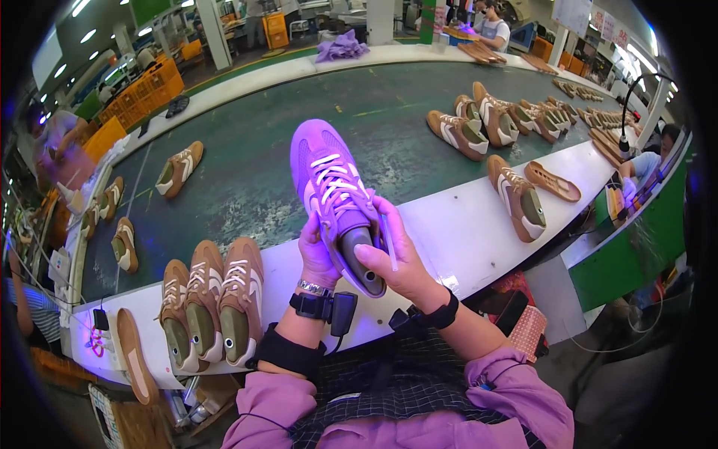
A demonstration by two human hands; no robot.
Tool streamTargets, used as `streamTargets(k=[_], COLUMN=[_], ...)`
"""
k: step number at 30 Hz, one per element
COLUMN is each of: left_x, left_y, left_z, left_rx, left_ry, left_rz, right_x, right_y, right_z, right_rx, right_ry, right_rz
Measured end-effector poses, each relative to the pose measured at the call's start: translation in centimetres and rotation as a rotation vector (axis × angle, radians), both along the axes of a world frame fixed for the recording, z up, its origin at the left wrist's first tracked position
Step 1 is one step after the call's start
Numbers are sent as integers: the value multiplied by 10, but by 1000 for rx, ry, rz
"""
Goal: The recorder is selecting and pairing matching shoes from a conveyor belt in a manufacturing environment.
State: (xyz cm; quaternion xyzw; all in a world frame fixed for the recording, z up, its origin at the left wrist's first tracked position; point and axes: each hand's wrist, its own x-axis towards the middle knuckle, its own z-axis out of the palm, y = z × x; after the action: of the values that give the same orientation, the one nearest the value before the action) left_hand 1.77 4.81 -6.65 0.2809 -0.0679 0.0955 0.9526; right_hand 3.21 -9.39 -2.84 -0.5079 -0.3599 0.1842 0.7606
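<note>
A sneaker (pixel 333 176) with white laces is held up in front of me, toe pointing away, tinted purple by the light. A dark grey-green shoe last (pixel 357 243) fills its opening. My left hand (pixel 318 254) grips the shoe's left side, its fingers partly hidden beneath. My right hand (pixel 404 262) clasps the heel end from the right, thumb lying on the last. A thin pale stick (pixel 390 243) shows along the right fingers; its kind is unclear. Left of my hands, three brown sneakers (pixel 238 299) stand side by side on the white ledge (pixel 284 269).
Loose soles lie on the ledge, one at the left (pixel 134 355) and one at the right (pixel 552 181), beside another sneaker (pixel 516 198). More shoes (pixel 486 112) sit on the green conveyor belt (pixel 262 179). A co-worker (pixel 647 165) sits at the right; others are farther off.
</note>
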Motion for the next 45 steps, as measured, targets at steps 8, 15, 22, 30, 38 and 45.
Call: streamTargets(k=[8,15,22,30,38,45], left_x=[0,19,27,20,24,22], left_y=[3,4,13,20,16,13], left_z=[-8,-22,-25,-35,-31,-24], left_rx=[-9,-217,-264,-264,-288,-315], left_ry=[32,141,191,244,256,284], left_rz=[-18,-36,86,32,53,88], right_x=[0,61,148,143,146,147], right_y=[-8,-82,-238,-249,-250,-251], right_z=[1,14,-6,-38,-40,-43], right_rx=[-61,-392,-843,-1258,-1304,-1281], right_ry=[12,-444,-535,-508,-516,-568], right_rz=[-28,-604,-1362,-1382,-1400,-1423])
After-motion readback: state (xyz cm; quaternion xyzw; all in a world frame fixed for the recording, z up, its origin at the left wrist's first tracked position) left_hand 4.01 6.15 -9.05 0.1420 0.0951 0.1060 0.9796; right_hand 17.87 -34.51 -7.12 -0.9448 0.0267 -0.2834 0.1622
